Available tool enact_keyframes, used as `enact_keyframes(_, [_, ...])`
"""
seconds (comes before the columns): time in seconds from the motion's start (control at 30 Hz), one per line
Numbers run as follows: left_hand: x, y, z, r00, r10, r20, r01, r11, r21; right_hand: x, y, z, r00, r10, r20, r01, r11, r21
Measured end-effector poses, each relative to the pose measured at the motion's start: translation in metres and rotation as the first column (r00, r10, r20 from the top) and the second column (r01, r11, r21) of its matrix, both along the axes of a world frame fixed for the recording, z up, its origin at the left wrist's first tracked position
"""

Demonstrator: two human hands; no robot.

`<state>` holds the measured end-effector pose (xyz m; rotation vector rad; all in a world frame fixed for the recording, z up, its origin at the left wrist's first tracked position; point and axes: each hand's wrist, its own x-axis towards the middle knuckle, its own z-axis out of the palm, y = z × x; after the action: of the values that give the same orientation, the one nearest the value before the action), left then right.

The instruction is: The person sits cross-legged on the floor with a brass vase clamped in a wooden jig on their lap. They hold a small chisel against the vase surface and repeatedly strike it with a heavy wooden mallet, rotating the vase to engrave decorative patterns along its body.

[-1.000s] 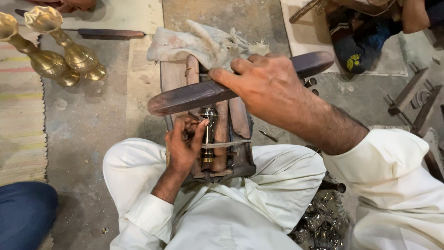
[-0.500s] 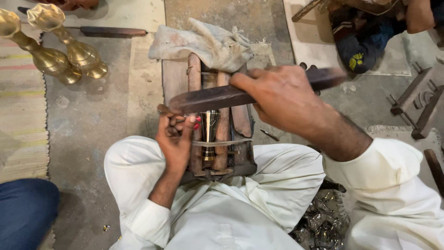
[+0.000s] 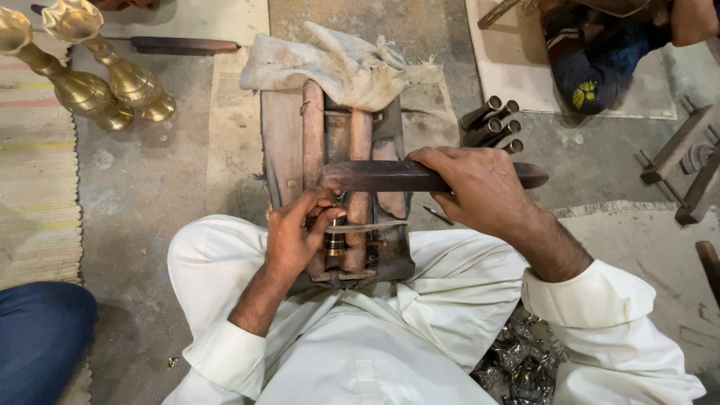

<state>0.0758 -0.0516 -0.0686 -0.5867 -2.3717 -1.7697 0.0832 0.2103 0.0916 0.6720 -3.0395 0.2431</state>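
Change since earlier frame: the long dark bar [image 3: 420,176] has levelled from a slant to lie nearly flat across the wooden frame [image 3: 285,142]; the right hand [image 3: 480,187] has drawn in toward the body; the left hand [image 3: 296,236] sits lower on the frame.
Right hand: clamped over the bar, fingers wrapped across its top, right of the frame.
Left hand: fingers pinched together on a small dark-and-brass ringed piece [image 3: 335,241] mounted in the frame; nearer of the two hands to it.
Key relation: bar's long axis runs left to right, crossing the frame's upright rails at a right angle; the ringed piece lies just below the bar's left end, close to the lap; a thin strip [image 3: 371,226] passes just above it.
Cloth [image 3: 330,64]: crumpled, draped over the frame's far end.
Brass stands [image 3: 97,82]: two, lying on the floor, far left.
Tubes [image 3: 495,120]: small cluster, beyond the right hand.
Bystanders: a blue-clad knee [image 3: 41,337], lower left; another seated person [image 3: 600,52], top right.
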Motion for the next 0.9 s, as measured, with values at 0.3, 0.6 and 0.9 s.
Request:
enact_keyframes(0.3, [0.001,-0.001,0.007,0.990,-0.031,-0.136,0.018,0.995,-0.095,0.011,0.007,0.001,0.979,-0.014,-0.203,-0.015,0.990,-0.139])
enact_keyframes(0.6, [-0.018,-0.005,0.024,0.962,-0.234,-0.142,0.188,0.943,-0.275,0.024,0.013,-0.005,0.972,-0.050,-0.229,0.065,0.996,0.060])
enact_keyframes(0.9, [-0.015,-0.004,0.019,0.967,-0.222,-0.127,0.194,0.960,-0.204,0.024,0.015,-0.005,0.973,-0.089,-0.214,0.088,0.996,-0.014])
